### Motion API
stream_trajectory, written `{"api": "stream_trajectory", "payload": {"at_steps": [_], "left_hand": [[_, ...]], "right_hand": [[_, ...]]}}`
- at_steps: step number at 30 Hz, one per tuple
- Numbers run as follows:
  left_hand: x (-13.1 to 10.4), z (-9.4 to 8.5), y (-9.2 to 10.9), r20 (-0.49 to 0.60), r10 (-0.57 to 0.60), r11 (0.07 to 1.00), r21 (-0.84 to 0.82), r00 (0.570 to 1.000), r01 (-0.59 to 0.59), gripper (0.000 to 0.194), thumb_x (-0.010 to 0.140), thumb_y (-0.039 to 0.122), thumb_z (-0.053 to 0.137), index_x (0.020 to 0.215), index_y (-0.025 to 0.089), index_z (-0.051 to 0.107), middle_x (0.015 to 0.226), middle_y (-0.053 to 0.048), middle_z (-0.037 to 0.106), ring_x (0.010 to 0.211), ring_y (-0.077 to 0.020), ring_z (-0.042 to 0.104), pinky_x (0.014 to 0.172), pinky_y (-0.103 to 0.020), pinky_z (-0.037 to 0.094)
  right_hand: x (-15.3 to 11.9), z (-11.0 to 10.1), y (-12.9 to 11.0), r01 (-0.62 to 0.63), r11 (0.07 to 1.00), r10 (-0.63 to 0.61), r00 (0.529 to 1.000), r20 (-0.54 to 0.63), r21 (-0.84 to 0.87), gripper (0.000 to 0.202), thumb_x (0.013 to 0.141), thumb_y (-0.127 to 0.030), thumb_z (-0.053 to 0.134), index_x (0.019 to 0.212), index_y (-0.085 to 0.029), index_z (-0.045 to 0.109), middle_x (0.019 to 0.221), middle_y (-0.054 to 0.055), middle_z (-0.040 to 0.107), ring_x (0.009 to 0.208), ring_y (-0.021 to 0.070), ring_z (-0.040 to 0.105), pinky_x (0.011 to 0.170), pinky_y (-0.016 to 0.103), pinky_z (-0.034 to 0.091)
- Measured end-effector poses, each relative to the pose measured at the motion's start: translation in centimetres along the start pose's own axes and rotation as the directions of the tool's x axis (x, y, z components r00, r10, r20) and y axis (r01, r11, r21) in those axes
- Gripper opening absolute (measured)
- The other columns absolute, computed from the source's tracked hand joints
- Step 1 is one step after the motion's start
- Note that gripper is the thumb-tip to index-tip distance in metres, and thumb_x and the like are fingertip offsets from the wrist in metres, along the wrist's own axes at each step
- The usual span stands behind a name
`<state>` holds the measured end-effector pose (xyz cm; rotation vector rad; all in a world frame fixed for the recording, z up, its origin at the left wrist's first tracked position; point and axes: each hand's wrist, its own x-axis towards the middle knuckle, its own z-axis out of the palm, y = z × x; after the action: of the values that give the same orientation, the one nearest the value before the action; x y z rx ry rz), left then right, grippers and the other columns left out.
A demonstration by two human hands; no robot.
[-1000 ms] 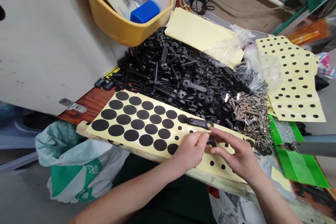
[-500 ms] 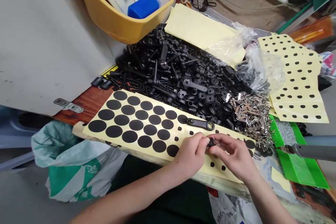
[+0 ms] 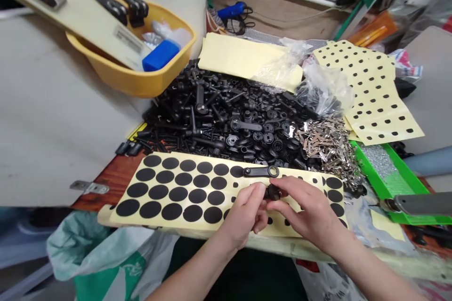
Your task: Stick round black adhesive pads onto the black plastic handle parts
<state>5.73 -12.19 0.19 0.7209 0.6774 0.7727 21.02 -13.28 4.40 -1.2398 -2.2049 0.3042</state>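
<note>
Between my two hands is a small black plastic part (image 3: pixel 272 192), partly hidden by my fingers. My left hand (image 3: pixel 246 211) pinches it from the left with curled fingers. From the right, my right hand (image 3: pixel 304 207) has its thumb and fingertips around the same part. Both hands are over a pale yellow sheet (image 3: pixel 150 210) that carries rows of large black round stickers (image 3: pixel 178 194) and smaller black dots. Just beyond my fingers, a black crank-shaped arm (image 3: pixel 260 171) with a ring at its right end lies flat on the sheet.
Behind the sheet spreads a heap of black plastic parts (image 3: pixel 226 122), with a pile of small metal clips (image 3: pixel 326 143) to its right. A yellow bin (image 3: pixel 141 85) stands back left. On the right are a green tray (image 3: pixel 413 181), a grey screwdriver (image 3: pixel 420 204) and dotted sheets (image 3: pixel 381 103).
The camera view has tilted up, showing more of the yellow bin. My hands have turned slightly, and more of the black part shows between my fingers.
</note>
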Motion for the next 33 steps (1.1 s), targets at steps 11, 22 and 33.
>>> {"api": "stream_trajectory", "payload": {"at_steps": [11,22,33], "left_hand": [[-1.2,0.6,-0.3,-0.073,0.226,0.931,0.309,0.971,-0.194,0.042,0.092,0.057,0.037,0.077,0.020,0.047,0.054,0.007,0.037,0.046,-0.0081,0.034,0.044,-0.022,0.030],[-0.7,1.3,0.3,-0.203,-0.086,0.996,-0.016,0.975,0.085,0.052,0.073,0.069,0.060,0.073,0.018,0.048,0.046,0.012,0.032,0.034,-0.0021,0.022,0.033,-0.016,0.015],[-0.8,0.7,-0.1,-0.116,0.329,0.820,0.527,0.937,-0.223,0.039,0.097,0.047,0.033,0.074,0.019,0.049,0.057,0.005,0.041,0.048,-0.0086,0.035,0.043,-0.021,0.028]], "right_hand": [[1.1,-0.4,-2.6,-0.543,0.747,0.529,0.835,0.151,0.383,0.008,0.076,-0.021,0.071,0.075,-0.020,0.063,0.059,-0.002,0.063,0.053,0.0144,0.058,0.047,0.023,0.047],[0.7,-1.0,-1.1,0.011,0.993,-0.015,0.999,0.032,0.115,0.013,0.090,-0.017,0.058,0.102,-0.016,0.063,0.093,0.010,0.067,0.086,0.0230,0.063,0.074,0.034,0.054],[0.7,0.1,-0.8,-0.292,0.820,0.321,0.947,0.028,0.492,0.028,0.069,-0.010,0.078,0.096,-0.015,0.071,0.084,0.005,0.071,0.070,0.0165,0.062,0.067,0.028,0.054]]}}
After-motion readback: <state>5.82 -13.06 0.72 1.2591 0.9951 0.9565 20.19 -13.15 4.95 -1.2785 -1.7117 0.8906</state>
